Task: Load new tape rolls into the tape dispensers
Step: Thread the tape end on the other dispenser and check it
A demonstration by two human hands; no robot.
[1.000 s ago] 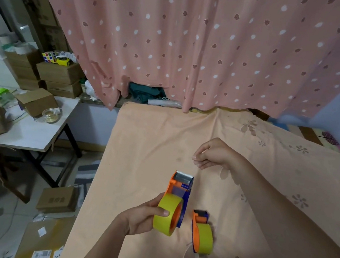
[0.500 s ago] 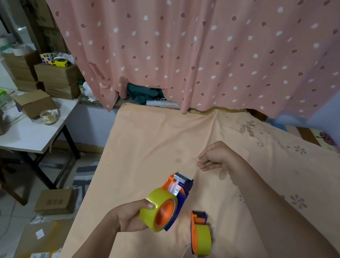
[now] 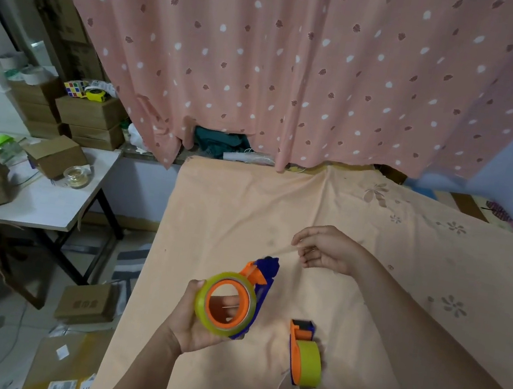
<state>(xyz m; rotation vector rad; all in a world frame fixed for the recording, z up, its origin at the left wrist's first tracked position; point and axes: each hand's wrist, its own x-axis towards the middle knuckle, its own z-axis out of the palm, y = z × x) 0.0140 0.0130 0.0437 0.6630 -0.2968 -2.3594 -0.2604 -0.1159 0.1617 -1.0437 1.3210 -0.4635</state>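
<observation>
Left hand [image 3: 195, 325] wrapped around dispenser 1 [image 3: 256, 289], thumb on the rim of the yellow-green tape roll [image 3: 225, 303]. Roll seated on the orange hub, open face turned up toward the camera. Held clear of the bedsheet [image 3: 408, 237], blue cutter end pointing away toward the right hand.

Right hand [image 3: 326, 250] raised just past that cutter end, thumb and fingers pinched together. Faint pale strip [image 3: 280, 250] visible between pinch and cutter, probably the free tape end pulled out taut. Too thin and translucent to confirm full path.

Dispenser 2 [image 3: 305, 351] lying on the sheet near the right forearm, well apart from both hands. Already carrying its own yellow-green roll; tape end state not readable.

Further out: pink dotted curtain [image 3: 303, 51] behind the bed, side table [image 3: 48, 196] with cardboard boxes [image 3: 90, 116] to the left. None involved.

Step, as judged: roll mounted on unit 1, threading in progress. Likely 1 of 2 units near done, the other looking loaded.

Next move needed: keep strip tensioned and centred, lay it through the slot and over the blade, press down to tack. Left grip needed to hold the roll from spinning freely. Risks: tape folding on itself, sticking to fingers, or tracking off to 1 side.
</observation>
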